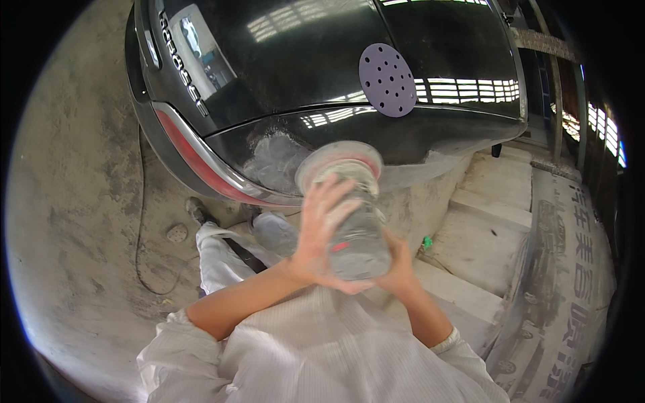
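Observation:
Both my hands grip a dusty grey random orbital sander [361,250], blurred by motion. My left hand [318,232] wraps round its left side and top, with the fingers spread towards the pad. Round the right side and rear end closes my right hand [396,263], its fingers partly hidden by the tool. The sander's round, dust-coated pad [336,153] is at the painted edge of a black car [302,74]; whether it touches the panel I cannot tell. Left of the pad is a dull, whitish sanded patch [274,161]. A purple sanding disc [388,80] with several holes lies on the glossy bodywork.
The red tail light [183,149] and bumper curve round the car's left. A thin cord [139,208] and a round perforated disc [177,233] lie on the dusty concrete floor [74,168]. At right are pale slabs [480,225], a small green object [427,242] and a printed banner [554,289].

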